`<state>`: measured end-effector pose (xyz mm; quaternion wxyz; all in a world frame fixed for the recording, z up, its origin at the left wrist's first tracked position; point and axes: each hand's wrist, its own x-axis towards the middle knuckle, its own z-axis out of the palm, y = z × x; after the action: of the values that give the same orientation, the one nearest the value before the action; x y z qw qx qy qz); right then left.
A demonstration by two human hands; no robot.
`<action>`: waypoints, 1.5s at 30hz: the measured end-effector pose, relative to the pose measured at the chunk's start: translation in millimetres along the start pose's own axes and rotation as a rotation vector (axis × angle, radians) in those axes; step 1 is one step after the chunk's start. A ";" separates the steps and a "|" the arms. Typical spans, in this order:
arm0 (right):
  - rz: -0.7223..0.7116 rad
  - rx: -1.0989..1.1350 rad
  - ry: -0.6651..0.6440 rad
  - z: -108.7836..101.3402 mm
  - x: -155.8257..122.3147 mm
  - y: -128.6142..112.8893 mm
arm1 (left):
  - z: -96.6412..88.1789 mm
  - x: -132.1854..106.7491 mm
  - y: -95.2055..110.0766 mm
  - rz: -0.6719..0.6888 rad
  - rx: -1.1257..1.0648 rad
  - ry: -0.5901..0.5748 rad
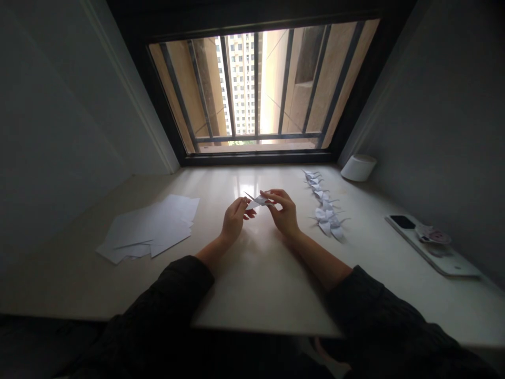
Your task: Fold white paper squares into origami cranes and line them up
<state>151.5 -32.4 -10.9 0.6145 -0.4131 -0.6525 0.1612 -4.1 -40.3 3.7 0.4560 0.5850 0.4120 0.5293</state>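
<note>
Before a barred window point(256, 89), the left hand point(232, 218) and right hand point(285, 213) clamped their fingers point(278, 193) on folded paper point(261, 200) above the surface point(260, 295), sheets point(152, 223) lying toward its left edge.

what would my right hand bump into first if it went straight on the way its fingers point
Past the folded paper it holds, the right hand would probably meet the left hand first, though their exact depth is hard to judge.

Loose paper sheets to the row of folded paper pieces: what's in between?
Head view: the left hand and right hand, together holding one folded paper piece, over the pale countertop.
</note>
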 end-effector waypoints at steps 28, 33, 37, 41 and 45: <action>0.105 0.321 -0.111 4.1 1.5 5.3 | -4.2 3.3 -5.9 0.133 -0.028 -0.143; 0.118 0.334 -0.119 2.4 1.8 4.0 | -7.3 2.7 -3.1 0.177 0.084 -0.157; 0.130 0.259 -0.125 1.1 2.2 2.9 | -5.9 0.9 2.3 0.214 0.127 -0.151; 0.105 0.120 -0.121 -0.9 1.4 -1.6 | -4.5 -0.4 5.0 0.242 0.167 -0.134; 0.020 -0.032 -0.094 -2.2 -1.0 -6.7 | -3.9 -1.5 6.5 0.247 0.185 -0.122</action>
<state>151.1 -37.9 -6.3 0.5749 -0.4215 -0.6788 0.1761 -8.1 -43.0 9.7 0.3559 0.7017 0.3555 0.5045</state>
